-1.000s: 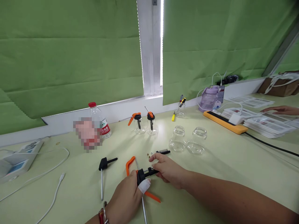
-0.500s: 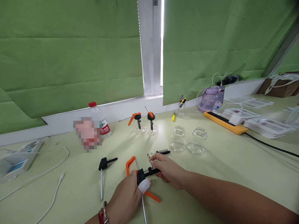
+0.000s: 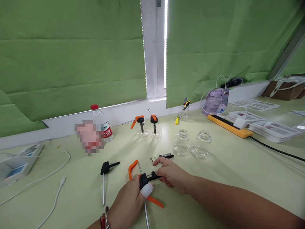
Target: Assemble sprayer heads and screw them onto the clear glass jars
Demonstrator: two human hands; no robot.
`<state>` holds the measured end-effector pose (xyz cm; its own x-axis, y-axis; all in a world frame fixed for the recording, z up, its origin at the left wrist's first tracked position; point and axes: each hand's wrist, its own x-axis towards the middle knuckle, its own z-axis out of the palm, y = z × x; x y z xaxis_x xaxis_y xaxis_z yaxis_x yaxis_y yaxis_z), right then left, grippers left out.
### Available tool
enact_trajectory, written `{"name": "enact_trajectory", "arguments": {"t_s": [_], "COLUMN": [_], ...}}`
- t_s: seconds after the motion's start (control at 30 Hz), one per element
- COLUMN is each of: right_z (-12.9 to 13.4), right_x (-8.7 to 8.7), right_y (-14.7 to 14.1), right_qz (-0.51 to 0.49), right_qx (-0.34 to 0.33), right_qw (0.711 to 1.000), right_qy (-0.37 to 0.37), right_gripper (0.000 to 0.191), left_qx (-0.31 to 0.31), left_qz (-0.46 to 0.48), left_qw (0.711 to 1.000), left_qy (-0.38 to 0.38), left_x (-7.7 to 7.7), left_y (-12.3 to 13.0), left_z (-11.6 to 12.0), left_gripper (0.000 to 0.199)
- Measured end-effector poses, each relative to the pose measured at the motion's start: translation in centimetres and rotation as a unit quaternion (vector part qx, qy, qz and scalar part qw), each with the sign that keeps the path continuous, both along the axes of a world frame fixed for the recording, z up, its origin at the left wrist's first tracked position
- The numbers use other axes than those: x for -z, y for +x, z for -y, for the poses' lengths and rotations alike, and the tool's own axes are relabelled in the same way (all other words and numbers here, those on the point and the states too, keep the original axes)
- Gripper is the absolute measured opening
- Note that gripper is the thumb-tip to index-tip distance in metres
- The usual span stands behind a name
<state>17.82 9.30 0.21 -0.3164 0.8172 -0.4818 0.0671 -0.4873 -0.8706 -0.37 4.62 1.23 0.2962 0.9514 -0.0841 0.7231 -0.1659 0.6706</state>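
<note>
My left hand (image 3: 130,200), its thumb wrapped in white, is closed round the black cap of a sprayer part (image 3: 143,181). An orange lever (image 3: 155,202) and a metal tube (image 3: 146,213) show below that hand, and an orange handle (image 3: 132,168) above it. My right hand (image 3: 170,175) pinches the black stem of the same part, its index finger raised off it. Just beyond my right hand lie a black rod with a spring (image 3: 166,155) and several tiny pieces (image 3: 151,158). Left of my hands rests a black nozzle piece with a metal tube (image 3: 105,168).
Two open glass jars (image 3: 181,144) stand behind my right hand. Two jars with orange-and-black sprayer tops (image 3: 154,122), a red-capped bottle (image 3: 108,130) and a jar of screwdrivers (image 3: 185,113) are farther back. A yellow power strip (image 3: 228,125) lies right, white cables (image 3: 56,197) left.
The right index fingertip has lifted slightly from the black stem, and the thumb has shifted along it. My left hand has barely moved.
</note>
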Motion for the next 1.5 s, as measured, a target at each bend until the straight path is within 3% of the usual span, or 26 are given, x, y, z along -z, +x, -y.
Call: {"name": "enact_trajectory", "arguments": {"t_s": [0.13,0.27,0.73,0.97,1.13,1.33,1.5], "right_z": [-0.01,-0.01,0.07,0.18,0.17,0.13,0.09], "right_x": [0.00,0.03,-0.06,-0.19,-0.20,-0.07,-0.09], "right_y": [-0.01,-0.08,-0.30,-0.13,-0.27,-0.25,-0.33], "right_qz": [0.004,0.011,0.035,0.011,0.029,0.022,0.018], "right_qx": [0.007,0.002,0.011,0.008,0.016,0.017,0.018], "right_qw": [1.000,1.000,0.999,1.000,0.999,0.999,0.999], "right_qy": [0.011,0.005,0.021,0.014,0.016,0.024,0.025], "right_gripper": [0.018,0.025,0.015,0.025,0.015,0.023,0.016], "left_qx": [-0.005,-0.002,-0.020,-0.021,-0.019,-0.022,-0.017], "left_qz": [0.000,-0.002,-0.021,-0.025,-0.022,-0.008,0.012], "left_qw": [1.000,1.000,0.999,0.999,0.999,0.999,1.000], "left_qy": [0.003,-0.002,-0.023,-0.035,-0.031,-0.036,-0.014], "left_x": [0.16,0.17,-0.65,-0.25,-0.32,-0.05,0.16], "left_y": [-0.11,-0.11,0.33,0.12,0.16,0.04,-0.14], "left_z": [-0.02,-0.02,0.21,0.09,0.20,0.04,-0.09], "left_gripper": [0.032,0.033,0.033,0.034,0.036,0.036,0.034]}}
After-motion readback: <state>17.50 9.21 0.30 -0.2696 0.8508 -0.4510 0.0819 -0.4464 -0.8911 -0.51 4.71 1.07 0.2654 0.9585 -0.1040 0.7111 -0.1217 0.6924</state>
